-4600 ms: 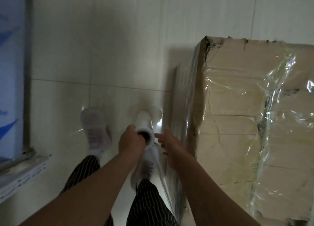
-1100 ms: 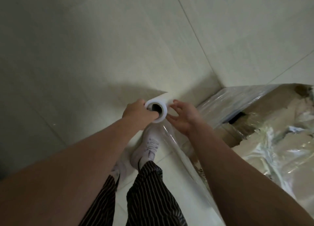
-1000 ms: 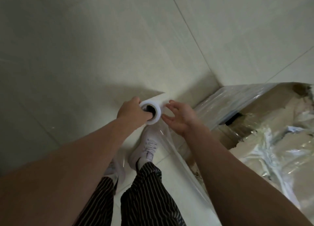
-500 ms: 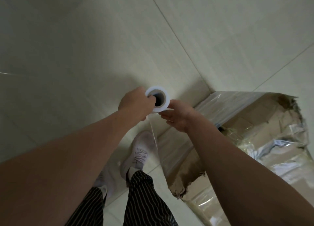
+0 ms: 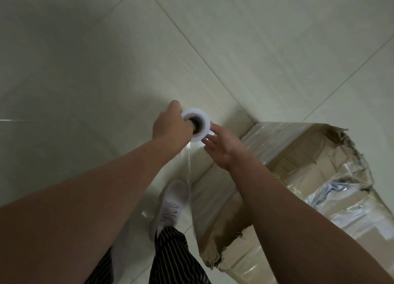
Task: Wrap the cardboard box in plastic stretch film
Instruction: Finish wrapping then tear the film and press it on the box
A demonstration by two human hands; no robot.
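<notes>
A worn cardboard box lies on the floor at the right, partly covered in clear stretch film, with torn edges at its near and far corners. My left hand grips the white film roll at its top end, thumb in the dark core. My right hand has straight fingers touching the roll's right side. A sheet of clear film runs down from the roll toward the box's near side.
Pale floor tiles surround the box. My white shoe and striped trouser leg stand just left of the box's torn near corner.
Since 4.6 s ago I have walked round a corner of the box. In the last second the roll rose a little and the view shifted, showing more of the box's top.
</notes>
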